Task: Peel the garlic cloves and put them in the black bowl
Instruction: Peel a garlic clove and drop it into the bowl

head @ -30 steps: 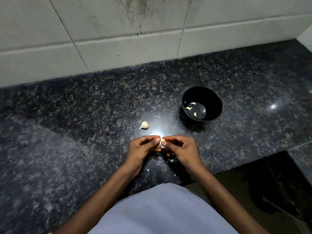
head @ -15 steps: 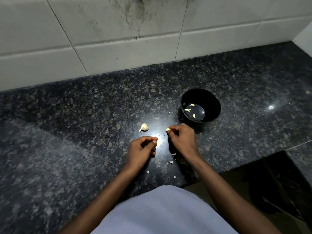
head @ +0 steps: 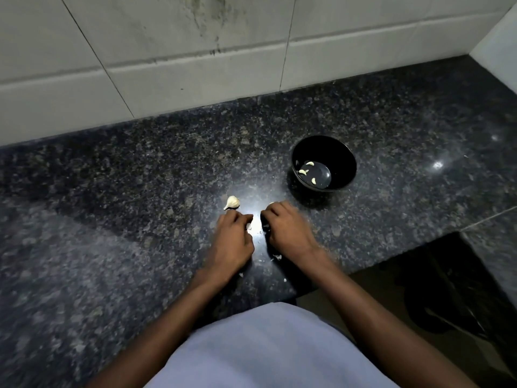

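Observation:
The black bowl [head: 343, 166] stands on the dark granite counter, right of centre, with three peeled cloves [head: 303, 172] in its bottom. My right hand [head: 285, 229] sits just in front and left of the bowl, fingers curled, pinching a small pale garlic clove [head: 271, 203] that barely shows at the fingertips. My left hand [head: 233, 242] lies beside it, fingers curled, with nothing plainly in it. An unpeeled piece of garlic [head: 232, 203] lies on the counter just beyond the left hand's knuckles.
Small bits of garlic skin [head: 277, 256] lie on the counter between and behind my wrists. A tiled wall [head: 195, 74] closes the back. The counter edge [head: 307, 292] drops off near my body, with dark floor at the right.
The hands have parted: my right hand took the clove and moved forward toward the bowl. My left hand slid forward toward the unpeeled garlic piece.

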